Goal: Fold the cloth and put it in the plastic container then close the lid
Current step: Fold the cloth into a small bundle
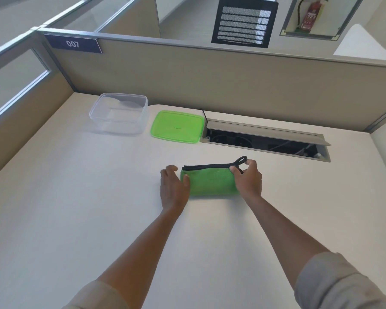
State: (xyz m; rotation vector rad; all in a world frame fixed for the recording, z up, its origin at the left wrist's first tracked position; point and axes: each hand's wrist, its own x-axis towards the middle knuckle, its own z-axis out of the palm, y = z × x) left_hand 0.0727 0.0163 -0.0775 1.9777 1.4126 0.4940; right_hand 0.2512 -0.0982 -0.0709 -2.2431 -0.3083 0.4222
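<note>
Two forearms in rolled sleeves enter from the bottom of the frame and meet at the green cloth (211,182), which lies at centre on the white surface (76,208) as a compact rectangle, black-bound edges stacked along its far side. Left hand (174,186) rests against the cloth's left end, fingers loosely curved, gripping nothing visible. Right hand (249,180) covers the right end and pinches at the black hanging loop (241,161). Folding appears nearly or fully complete. Clear plastic container (119,112) stands empty in the upper left, well apart from the cloth; its green lid (177,127) lies flat just beside it. Placing the cloth and closing the lid remain.
</note>
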